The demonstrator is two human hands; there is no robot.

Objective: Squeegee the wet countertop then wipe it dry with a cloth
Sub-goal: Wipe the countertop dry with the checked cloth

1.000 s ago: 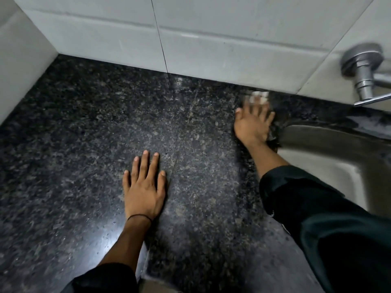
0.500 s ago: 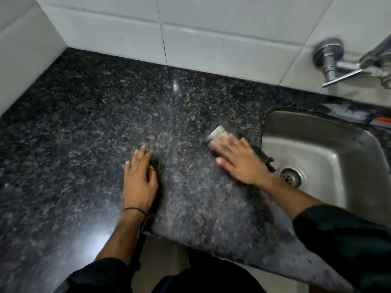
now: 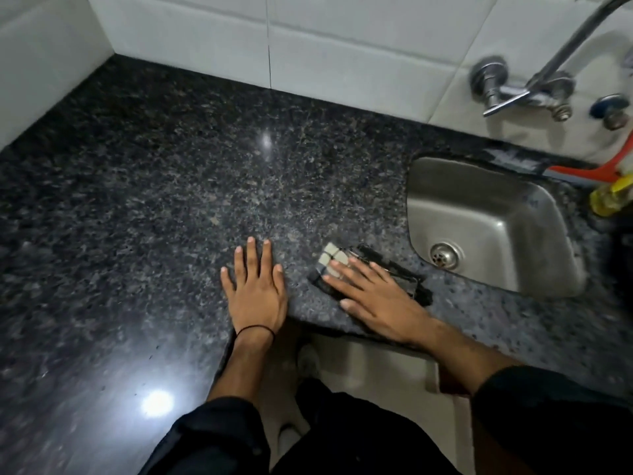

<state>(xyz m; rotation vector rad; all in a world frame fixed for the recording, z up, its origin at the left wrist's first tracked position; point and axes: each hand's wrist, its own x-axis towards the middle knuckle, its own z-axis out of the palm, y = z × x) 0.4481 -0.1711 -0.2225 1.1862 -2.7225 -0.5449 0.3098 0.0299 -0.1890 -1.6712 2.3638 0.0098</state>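
The right hand [image 3: 375, 301] has pulled the cloth [image 3: 333, 258] back from the far strip of countertop [image 3: 164, 200] beside the wall to a spot close to the near edge, just left of the sink [image 3: 479, 207]; the left hand [image 3: 256, 291] has stayed flat on the stone the whole while. Now the right hand lies palm down on the cloth with its fingers straight and slightly spread, pointing far and to the left. They press on the fabric and do not curl round it, and the thumb lies stretched along the near side, on or just beside the cloth's near edge. The cloth is dark with a few pale squares that show past the fingertips, and a dark rumpled edge sticks out on the hand's right side, toward the sink. It lies flat on the counter, between the left hand and the sink's near left corner. The left hand rests near the counter's front edge, palm down, fingers straight and close together, thumb out to the left, holding nothing; a thin black band [image 3: 255, 329] circles its wrist. The dark speckled stone shines with two bright reflections. A metal tap [image 3: 507, 94] juts from the white tiled wall [image 3: 342, 46] above the sink.
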